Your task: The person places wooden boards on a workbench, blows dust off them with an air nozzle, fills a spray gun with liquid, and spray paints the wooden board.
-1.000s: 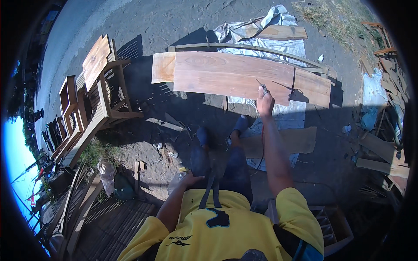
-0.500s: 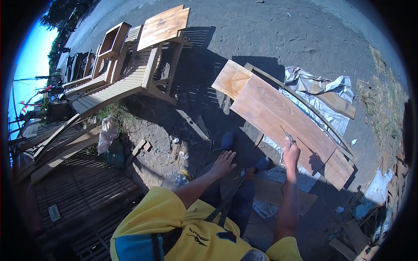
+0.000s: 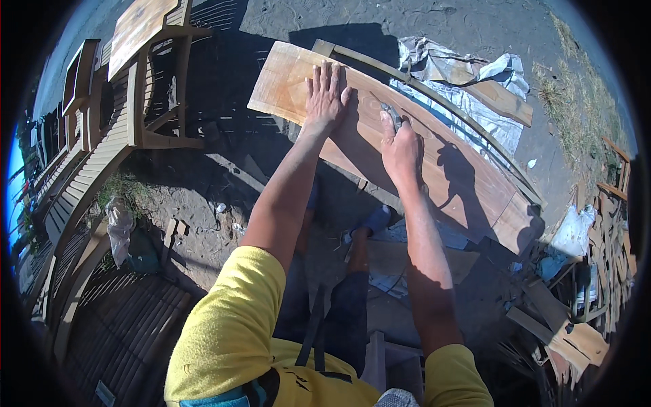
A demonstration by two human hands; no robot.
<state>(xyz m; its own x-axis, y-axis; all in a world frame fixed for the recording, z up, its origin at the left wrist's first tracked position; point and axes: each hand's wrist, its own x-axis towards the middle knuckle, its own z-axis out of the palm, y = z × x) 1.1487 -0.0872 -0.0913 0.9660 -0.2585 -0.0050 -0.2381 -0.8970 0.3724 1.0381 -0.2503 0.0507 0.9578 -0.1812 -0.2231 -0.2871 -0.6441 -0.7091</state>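
Observation:
A long reddish-brown wooden board point(image 3: 491, 193) lies at a slant before me, with a lighter wooden panel point(image 3: 279, 81) at its far left end. My left hand point(image 3: 325, 102) presses flat near that end, fingers spread. Over the middle of the board, my right hand point(image 3: 403, 148) is closed around a small grey hand tool point(image 3: 390, 110) with a thin tip. Its exact kind is too small to make out, and the fingers cover most of it. Both hands cast shadows on the wood.
A curved wooden rail point(image 3: 434, 96) runs along the board's far side, beside a white sheet point(image 3: 505, 112) and a plank point(image 3: 498, 100). Slatted wooden furniture point(image 3: 102, 146) stands at left. Scrap wood point(image 3: 576, 342) and a white plastic bag point(image 3: 574, 230) lie at right.
My left hand has gone from hanging in the air onto the board's far left end. My right hand has moved left and farther away with the tool. The view has shifted.

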